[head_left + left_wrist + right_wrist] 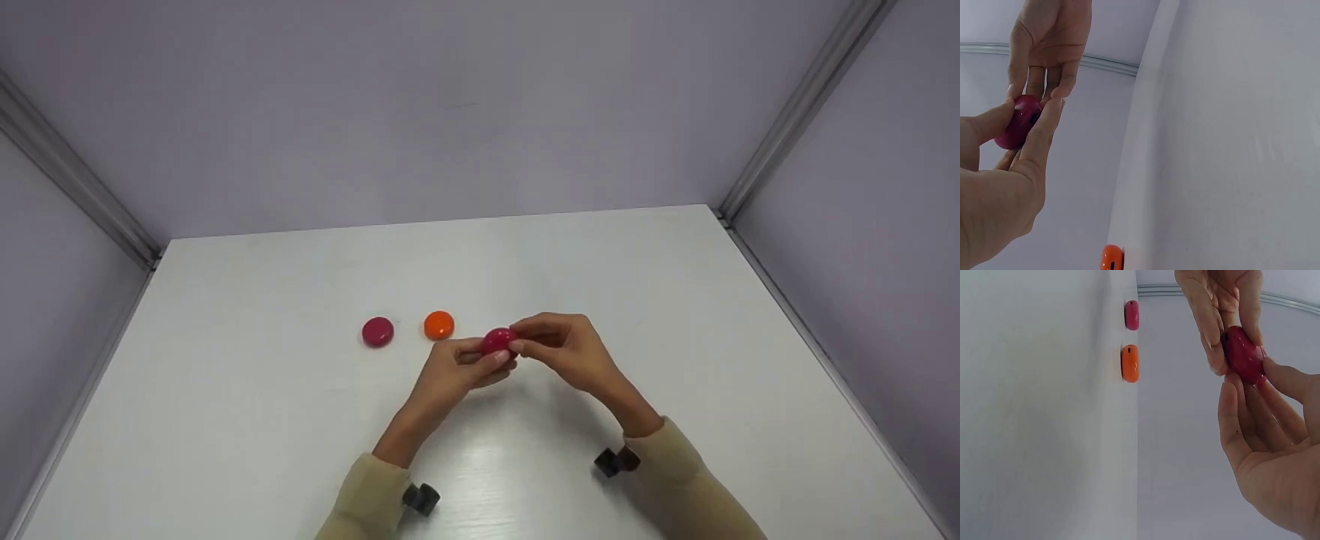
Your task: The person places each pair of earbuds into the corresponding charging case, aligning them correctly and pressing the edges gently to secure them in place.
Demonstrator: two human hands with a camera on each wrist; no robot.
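While raised just above the white table [675,315], the magenta disc [497,341] stands on edge, faces sideways, pinched by left hand [457,371] and right hand [566,352]. Grey walls enclose the table.

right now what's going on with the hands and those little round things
A person holds a dark pink round piece between both hands above the white table. The left hand pinches it from one side and the right hand from the other, fingertips meeting on it. Two similar pieces lie on the table to the left, apart from the hands: an orange one and, further left, another dark pink one.
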